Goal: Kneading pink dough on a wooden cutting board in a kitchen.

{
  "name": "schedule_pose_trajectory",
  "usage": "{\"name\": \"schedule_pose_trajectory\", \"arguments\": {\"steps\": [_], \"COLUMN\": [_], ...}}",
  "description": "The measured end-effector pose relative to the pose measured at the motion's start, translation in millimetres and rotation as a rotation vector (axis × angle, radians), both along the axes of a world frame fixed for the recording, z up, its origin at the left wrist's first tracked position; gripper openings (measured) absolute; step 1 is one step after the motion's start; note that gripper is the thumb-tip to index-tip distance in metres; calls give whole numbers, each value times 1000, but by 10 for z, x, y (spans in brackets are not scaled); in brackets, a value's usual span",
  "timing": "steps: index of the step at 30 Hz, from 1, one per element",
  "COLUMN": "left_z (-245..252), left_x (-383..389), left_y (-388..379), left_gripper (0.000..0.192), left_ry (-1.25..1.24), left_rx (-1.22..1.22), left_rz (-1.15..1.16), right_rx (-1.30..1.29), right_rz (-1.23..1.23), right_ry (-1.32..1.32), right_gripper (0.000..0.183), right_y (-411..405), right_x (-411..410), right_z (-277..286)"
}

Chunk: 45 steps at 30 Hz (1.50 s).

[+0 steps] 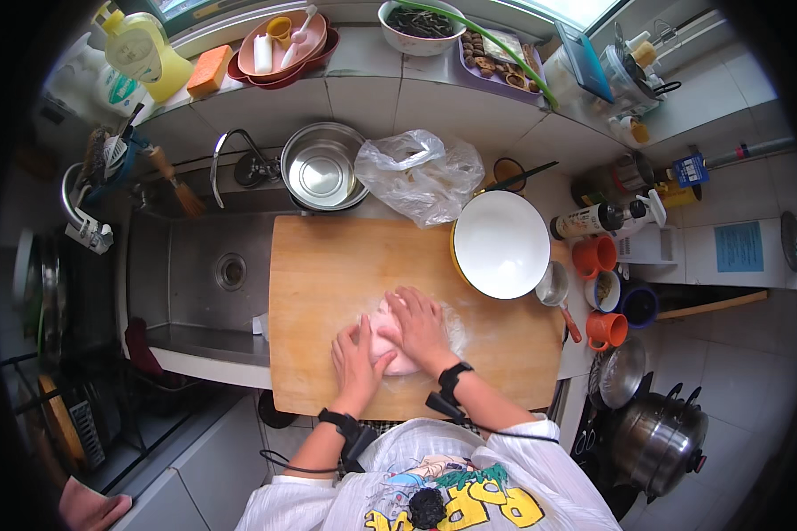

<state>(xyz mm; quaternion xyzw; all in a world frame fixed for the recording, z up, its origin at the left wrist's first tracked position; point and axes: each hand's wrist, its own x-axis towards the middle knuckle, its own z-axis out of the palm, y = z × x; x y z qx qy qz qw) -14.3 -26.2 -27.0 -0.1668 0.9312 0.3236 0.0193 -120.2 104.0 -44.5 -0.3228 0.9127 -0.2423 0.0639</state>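
A lump of pink dough (395, 355) lies on a large wooden board (319, 265), with white flour (457, 328) scattered mostly to its right. My left hand (356, 358) cups the dough's left side, thumb apart from the fingers. Across the dough's top and right side lies my right hand (418, 325), its fingers curving over the far edge. The two hands hide much of the dough. On the board's far right corner rests a white bowl (501, 242) with a yellow outside. A crumpled clear plastic bag (418, 176) touches the board's far edge.
To the left is a steel sink (199, 265) with a faucet (222, 159). Behind the board stands a steel pot (324, 166). A red-handled strainer (553, 284), orange mugs (594, 255) and a spray bottle (588, 220) line the right side. A lidded steamer pot (661, 441) sits lower right.
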Motion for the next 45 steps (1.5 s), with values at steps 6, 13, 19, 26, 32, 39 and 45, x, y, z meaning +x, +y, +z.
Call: {"name": "schedule_pose_trajectory", "arguments": {"steps": [6,13,19,26,32,39,45], "left_z": [-164,114,-16,-163,32,-467,16], "left_x": [-500,306,-30,-587,278,-410,-819], "left_y": [-245,105,145,-130,112,93,-30], "left_gripper": [71,63,93,94,85,73,61], "left_ry": [35,242,215,69,84,310,-1], "left_rx": [271,292,-133,-144,104,-274,-112], "left_rz": [-160,-314,-313,-357,-300,-236,-281], "right_rx": [-266,-21,38,-33,-68,-10,-52], "right_rz": [-41,-165,-69,-136,-86,-71,-147], "right_ry": [-465,-252,68,-85,-156,151,-40], "right_gripper": [42,37,50,34,41,48,36], "right_y": [41,253,167,-52,318,133,8], "right_x": [-340,440,404,-196,475,130,-345], "right_z": [109,447,-93,51,461,-143,48]}}
